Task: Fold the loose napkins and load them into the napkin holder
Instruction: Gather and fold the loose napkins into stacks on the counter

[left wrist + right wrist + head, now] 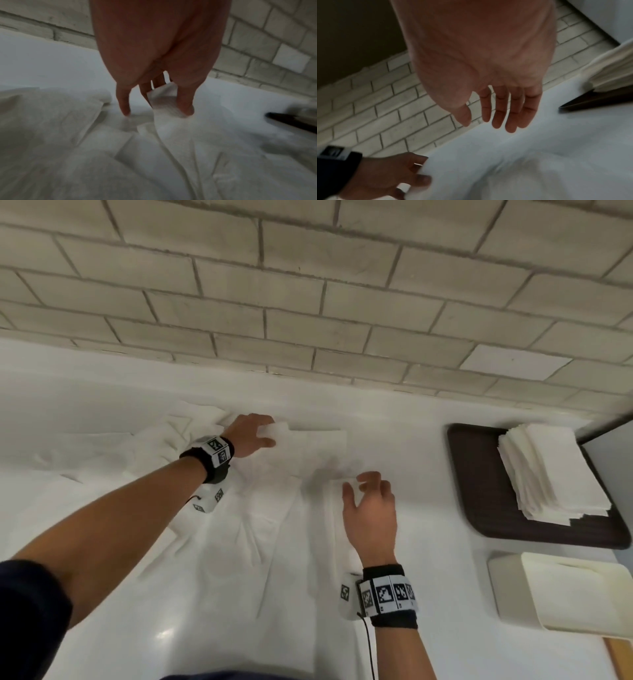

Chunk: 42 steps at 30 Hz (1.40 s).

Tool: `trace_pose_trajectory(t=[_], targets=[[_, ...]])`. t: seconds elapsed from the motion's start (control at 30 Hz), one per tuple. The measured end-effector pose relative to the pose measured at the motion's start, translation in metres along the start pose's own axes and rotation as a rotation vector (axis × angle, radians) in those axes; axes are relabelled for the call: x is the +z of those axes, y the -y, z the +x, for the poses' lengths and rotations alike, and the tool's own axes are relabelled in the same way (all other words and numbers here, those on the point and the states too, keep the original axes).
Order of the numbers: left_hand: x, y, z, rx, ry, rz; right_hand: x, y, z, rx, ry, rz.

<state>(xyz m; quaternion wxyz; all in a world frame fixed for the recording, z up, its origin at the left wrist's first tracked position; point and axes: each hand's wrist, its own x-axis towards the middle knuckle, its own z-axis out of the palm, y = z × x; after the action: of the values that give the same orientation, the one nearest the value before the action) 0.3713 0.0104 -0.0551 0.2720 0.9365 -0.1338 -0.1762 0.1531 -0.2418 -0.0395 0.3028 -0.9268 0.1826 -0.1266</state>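
Observation:
Loose white napkins (239, 542) lie crumpled across the white counter. My left hand (255, 434) reaches to the far side and pinches the corner of one white napkin (308, 446) between thumb and fingers; the left wrist view shows that napkin (164, 102) caught under the thumb. My right hand (368, 501) hovers above the napkins to the right with fingers spread and relaxed, holding nothing; in the right wrist view its fingers (511, 113) hang straight. A cream napkin holder (561, 594) lies at the right edge.
A dark brown tray (479, 474) at the far right carries a tall stack of folded white napkins (551, 470). A grey brick wall (308, 285) runs behind the counter. Bare counter (428, 542) shows between my right hand and the holder.

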Motion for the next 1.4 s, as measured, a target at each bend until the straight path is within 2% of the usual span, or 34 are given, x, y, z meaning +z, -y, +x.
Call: trace_pose_trajectory(t=[0.13, 0.23, 0.33, 0.43, 0.5, 0.6, 0.7, 0.8, 0.87, 0.93, 1.0, 1.4], targets=[[-0.009, -0.029, -0.043, 0.180, -0.046, -0.197, 0.011, 0.024, 0.013, -0.113, 0.130, 0.317], [-0.022, -0.052, -0.079, 0.267, -0.106, -0.319, 0.021, 0.047, 0.014, -0.135, 0.250, 0.406], [-0.038, -0.068, -0.106, 0.254, -0.144, -0.461, 0.026, 0.068, 0.012, -0.088, 0.303, 0.553], [-0.052, -0.071, -0.124, 0.209, -0.267, -0.529, 0.026, 0.084, 0.009, -0.021, 0.317, 0.697], [-0.056, -0.069, -0.132, 0.194, -0.284, -0.706, 0.023, 0.093, 0.006, 0.015, 0.319, 0.843], [-0.044, -0.055, -0.144, 0.167, -0.143, -1.018, 0.023, 0.100, 0.004, 0.061, 0.255, 0.965], [-0.016, -0.048, -0.154, 0.107, 0.051, -1.182, 0.025, 0.102, 0.001, 0.144, 0.251, 1.048], [0.006, -0.061, -0.165, 0.081, 0.143, -1.293, 0.025, 0.099, -0.005, 0.177, 0.245, 0.944], [0.019, -0.064, -0.167, 0.082, 0.148, -1.269, 0.026, 0.093, -0.009, 0.228, 0.195, 0.917], [0.028, -0.062, -0.166, 0.104, 0.078, -1.123, 0.025, 0.084, -0.010, 0.317, 0.154, 0.993], [0.033, -0.061, -0.165, 0.110, 0.063, -1.027, 0.022, 0.073, -0.008, 0.379, 0.134, 1.072], [0.038, -0.085, -0.169, 0.191, 0.056, -0.803, -0.011, 0.046, -0.013, 0.463, 0.054, 1.285]])
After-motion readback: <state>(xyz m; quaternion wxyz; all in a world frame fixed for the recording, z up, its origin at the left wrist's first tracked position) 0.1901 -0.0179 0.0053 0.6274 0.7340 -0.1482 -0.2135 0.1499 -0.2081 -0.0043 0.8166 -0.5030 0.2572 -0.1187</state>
